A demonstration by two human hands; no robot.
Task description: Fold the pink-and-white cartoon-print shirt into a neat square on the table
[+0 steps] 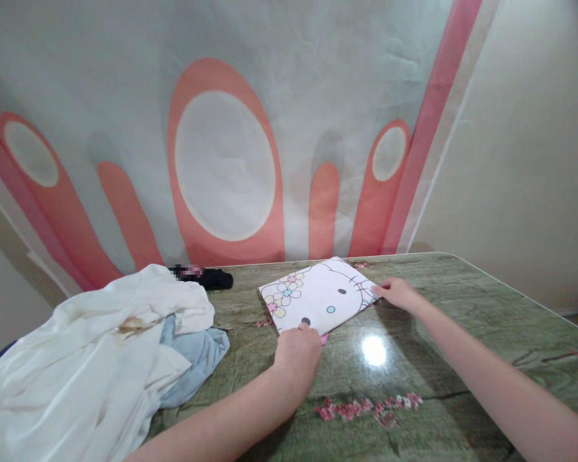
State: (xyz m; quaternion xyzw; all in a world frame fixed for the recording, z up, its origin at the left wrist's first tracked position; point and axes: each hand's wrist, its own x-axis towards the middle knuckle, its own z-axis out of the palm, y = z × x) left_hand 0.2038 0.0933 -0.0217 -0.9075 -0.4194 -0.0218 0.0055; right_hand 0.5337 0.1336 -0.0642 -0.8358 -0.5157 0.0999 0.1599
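Note:
A folded white cloth printed with a cartoon cat face and pastel flowers (318,295) lies flat on the green marble-look table (462,333). My left hand (297,353) rests at its near edge, fingers curled and pinching that edge. My right hand (397,293) touches the cloth's right corner, fingers closed on it.
A heap of white and light-blue clothes (106,346) covers the table's left side. A small black garment (212,277) lies behind it near the wall. Pink flower prints (366,407) mark the tabletop near me. A wall hanging with red and white ovals (226,160) rises behind.

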